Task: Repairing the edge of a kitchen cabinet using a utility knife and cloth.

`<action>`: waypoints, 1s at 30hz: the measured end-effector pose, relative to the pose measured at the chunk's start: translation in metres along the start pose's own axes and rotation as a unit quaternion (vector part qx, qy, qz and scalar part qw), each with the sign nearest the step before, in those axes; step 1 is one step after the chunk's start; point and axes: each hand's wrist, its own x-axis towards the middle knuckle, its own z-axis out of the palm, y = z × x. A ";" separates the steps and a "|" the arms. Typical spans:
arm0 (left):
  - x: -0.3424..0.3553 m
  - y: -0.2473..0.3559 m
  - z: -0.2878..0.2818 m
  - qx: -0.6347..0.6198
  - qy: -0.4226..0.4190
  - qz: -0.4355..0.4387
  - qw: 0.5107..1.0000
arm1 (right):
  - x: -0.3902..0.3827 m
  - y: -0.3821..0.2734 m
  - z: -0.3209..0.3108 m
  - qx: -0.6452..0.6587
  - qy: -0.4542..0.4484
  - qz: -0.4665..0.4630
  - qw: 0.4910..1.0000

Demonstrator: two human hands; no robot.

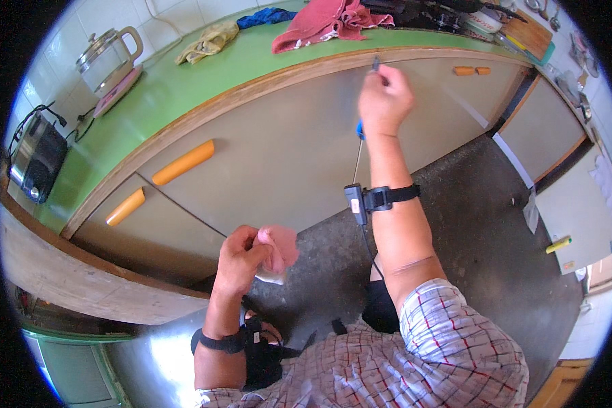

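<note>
My left hand (239, 260) is closed around a crumpled pink cloth (277, 250), with a whitish part hanging below it, in front of the lower cabinet. My right hand (385, 98) is raised to the wooden edge of the counter, its fingers curled. Below the palm, beside the wrist, a blue handle (360, 129) and a thin metal shaft (357, 162) point back toward me, like a screwdriver; the hand hides the rest of it. A small dark grey piece (376, 63) shows at the fingertips, too small to name.
Along the green countertop (204, 81) lie a yellowish cloth (209, 42), a blue cloth (265, 17) and a red cloth (330, 26). A glass kettle (109, 60) and a toaster (39, 156) stand at the left. Orange handles (183, 162) stick out from the cabinet doors.
</note>
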 end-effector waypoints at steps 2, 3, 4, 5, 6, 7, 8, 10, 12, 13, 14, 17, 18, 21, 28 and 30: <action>0.001 -0.001 0.001 -0.003 -0.004 -0.007 1.000 | -0.016 -0.011 0.008 -0.064 -0.029 -0.183 0.981; 0.000 -0.002 -0.001 -0.004 -0.003 -0.015 1.000 | -0.025 -0.022 0.014 -0.034 -0.060 -0.214 0.974; -0.001 -0.003 -0.002 -0.003 -0.003 -0.018 1.000 | -0.031 -0.028 0.017 -0.003 -0.091 -0.244 0.965; -0.002 -0.003 -0.002 -0.013 -0.009 -0.029 0.999 | -0.030 -0.028 0.014 0.023 -0.109 -0.176 0.978; 0.000 -0.001 -0.001 -0.023 -0.015 -0.038 0.999 | -0.021 -0.019 0.009 0.023 -0.108 -0.178 0.978; 0.001 0.000 -0.001 -0.022 -0.013 -0.035 0.999 | -0.008 -0.002 0.005 0.039 -0.078 -0.080 0.993; 0.002 0.000 0.002 -0.005 -0.003 -0.028 1.000 | 0.007 0.012 -0.002 0.050 -0.047 0.017 0.997; 0.001 -0.002 0.002 0.013 0.010 -0.025 1.000 | 0.035 0.020 -0.015 0.053 -0.018 0.057 0.997; 0.000 -0.005 0.000 0.000 0.007 -0.004 1.000 | 0.039 0.019 -0.014 0.056 0.013 0.097 0.994; -0.002 -0.004 0.000 0.001 0.010 -0.005 1.000 | 0.027 0.011 -0.007 -0.009 0.012 -0.032 0.999; -0.003 -0.002 0.000 -0.010 0.005 -0.005 1.000 | 0.013 0.003 0.001 -0.074 0.011 -0.161 0.984; -0.001 -0.003 0.002 -0.023 -0.004 -0.011 1.000 | -0.028 -0.032 0.020 -0.015 -0.081 -0.211 0.974; 0.000 -0.003 0.004 -0.025 -0.010 -0.014 1.000 | -0.039 -0.048 0.028 0.038 -0.116 -0.235 0.964; -0.003 0.000 0.003 -0.039 -0.002 -0.022 0.999 | -0.028 -0.026 0.014 0.012 -0.081 -0.128 0.988; -0.014 0.010 -0.008 0.028 0.003 -0.036 0.999 | -0.016 -0.014 0.013 -0.043 -0.014 -0.073 0.996; -0.012 0.005 -0.007 0.028 0.011 -0.010 1.000 | -0.054 -0.048 0.028 -0.041 -0.071 -0.234 0.969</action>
